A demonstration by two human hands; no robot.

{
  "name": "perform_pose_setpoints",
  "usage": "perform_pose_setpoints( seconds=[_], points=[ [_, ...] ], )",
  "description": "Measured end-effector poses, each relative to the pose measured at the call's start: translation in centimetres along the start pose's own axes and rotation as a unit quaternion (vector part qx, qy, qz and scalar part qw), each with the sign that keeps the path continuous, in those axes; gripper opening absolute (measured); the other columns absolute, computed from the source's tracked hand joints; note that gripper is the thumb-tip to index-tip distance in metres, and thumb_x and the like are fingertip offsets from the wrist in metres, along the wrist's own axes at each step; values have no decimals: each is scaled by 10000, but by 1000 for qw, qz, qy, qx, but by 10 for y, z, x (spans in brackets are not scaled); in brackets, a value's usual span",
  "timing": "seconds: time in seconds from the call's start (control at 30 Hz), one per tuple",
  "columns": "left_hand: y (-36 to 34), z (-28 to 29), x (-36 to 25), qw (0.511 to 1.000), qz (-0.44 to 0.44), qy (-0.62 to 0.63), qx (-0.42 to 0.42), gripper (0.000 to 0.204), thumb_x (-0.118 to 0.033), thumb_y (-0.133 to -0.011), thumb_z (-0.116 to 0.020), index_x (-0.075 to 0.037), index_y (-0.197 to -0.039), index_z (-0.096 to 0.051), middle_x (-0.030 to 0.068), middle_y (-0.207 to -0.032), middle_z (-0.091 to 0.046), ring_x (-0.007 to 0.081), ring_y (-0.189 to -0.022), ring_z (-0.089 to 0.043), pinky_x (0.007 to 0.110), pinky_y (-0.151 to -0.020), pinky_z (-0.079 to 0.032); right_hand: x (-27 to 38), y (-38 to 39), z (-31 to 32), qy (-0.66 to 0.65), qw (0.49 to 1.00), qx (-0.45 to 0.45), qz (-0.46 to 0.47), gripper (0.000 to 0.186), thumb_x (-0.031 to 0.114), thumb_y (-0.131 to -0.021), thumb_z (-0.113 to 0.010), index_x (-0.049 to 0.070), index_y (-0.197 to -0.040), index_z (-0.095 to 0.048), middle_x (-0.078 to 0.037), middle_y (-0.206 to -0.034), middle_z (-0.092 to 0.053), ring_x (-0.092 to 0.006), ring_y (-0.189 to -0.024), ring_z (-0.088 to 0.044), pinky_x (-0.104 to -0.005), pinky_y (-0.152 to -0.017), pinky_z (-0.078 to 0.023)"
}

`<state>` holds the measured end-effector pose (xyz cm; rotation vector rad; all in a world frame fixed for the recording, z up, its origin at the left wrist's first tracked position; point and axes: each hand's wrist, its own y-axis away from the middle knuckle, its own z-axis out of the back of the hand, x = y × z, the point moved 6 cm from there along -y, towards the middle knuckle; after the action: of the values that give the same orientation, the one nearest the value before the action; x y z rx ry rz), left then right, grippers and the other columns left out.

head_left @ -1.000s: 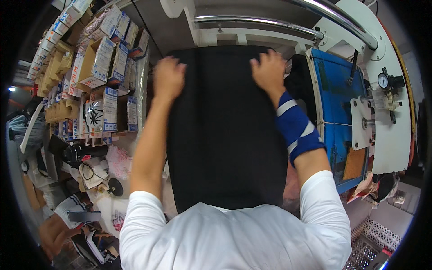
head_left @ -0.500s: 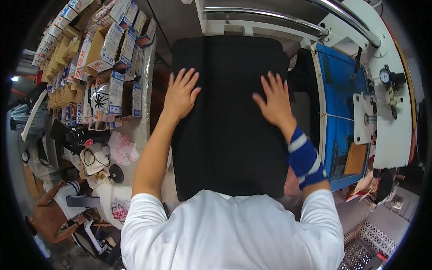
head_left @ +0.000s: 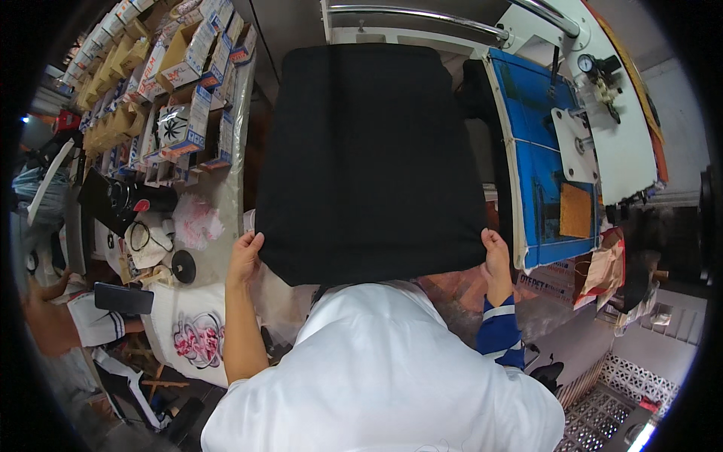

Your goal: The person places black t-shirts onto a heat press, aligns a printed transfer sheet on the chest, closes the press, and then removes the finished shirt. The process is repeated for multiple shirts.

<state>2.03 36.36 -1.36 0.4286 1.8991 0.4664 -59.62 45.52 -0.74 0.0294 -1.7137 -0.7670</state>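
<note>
A black cloth (head_left: 369,166) lies spread over a flat board in front of me, its edges drooping at the near corners. My left hand (head_left: 245,255) is closed on the cloth's near left edge, thumb on top. At the near right edge my right hand (head_left: 495,256) pinches the cloth the same way. Small folds run inward from both grips. The board under the cloth is hidden. A blue wrap with pale stripes covers my right forearm.
Right of the cloth stands a blue panel (head_left: 546,151) with a pale frame, beside a white machine plate with a pressure gauge (head_left: 586,63). A chrome bar (head_left: 422,15) crosses behind. Left are several cardboard boxes (head_left: 184,120) and a seated person, partly seen.
Both hands have moved from lying flat on the cloth back to its near corners, and have closed on its edges. The cloth's near edge now pulls into folds there.
</note>
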Motion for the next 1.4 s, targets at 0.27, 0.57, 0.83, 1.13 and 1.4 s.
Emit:
perform_pose_setpoints(
  seconds=[0.27, 0.57, 0.83, 1.13, 1.4],
  points=[
    [13, 30, 31, 999, 30, -7, -10, 220, -207, -1052, -672, -9, -1146, -697, 44, -1053, -754, 128, -917, -700, 298, -825, -545, -11, 0, -2, -104, 994, 31, 5, 236, 216, -1061, -660, -11, -1120, -691, -91, -1110, -738, -177, -1015, -693, -309, -929, -551],
    [20, 34, 54, 997, 61, 52, -20, 216, -263, -1067, -641, -106, -1212, -672, 0, -1112, -715, 135, -988, -656, 307, -878, -505, -23, 2, 4, -105, 994, 19, -24, 278, 229, -1060, -654, -15, -1184, -700, -112, -1127, -752, -226, -1015, -724, -338, -925, -576],
    [14, 20, 39, 987, 1, 151, 47, 235, -191, -1080, -605, -44, -1261, -635, 74, -1246, -714, 204, -1192, -665, 398, -1113, -491, -36, -9, 11, -127, 991, 20, -31, 230, 202, -1018, -714, 27, -1167, -708, -81, -1112, -748, -183, -1042, -709, -320, -973, -554],
    [3, 22, 67, 997, 15, 69, 19, 222, -242, -1057, -660, -57, -1179, -668, 66, -1174, -744, 187, -1086, -700, 345, -990, -554, -27, 3, -3, -142, 990, 1, -13, 176, 177, -1057, -651, 20, -1125, -690, -92, -1101, -742, -190, -1031, -708, -325, -978, -552],
    [-19, 5, 40, 911, -113, -363, -159, 348, -212, -1082, -617, -1, -1358, -639, 96, -1232, -720, 224, -1166, -661, 352, -1037, -499, -30, -34, 19, 205, 975, -72, -40, 275, 227, -1021, -678, -19, -1122, -747, -106, -1026, -760, -178, -967, -701, -332, -872, -549]
  ],
)
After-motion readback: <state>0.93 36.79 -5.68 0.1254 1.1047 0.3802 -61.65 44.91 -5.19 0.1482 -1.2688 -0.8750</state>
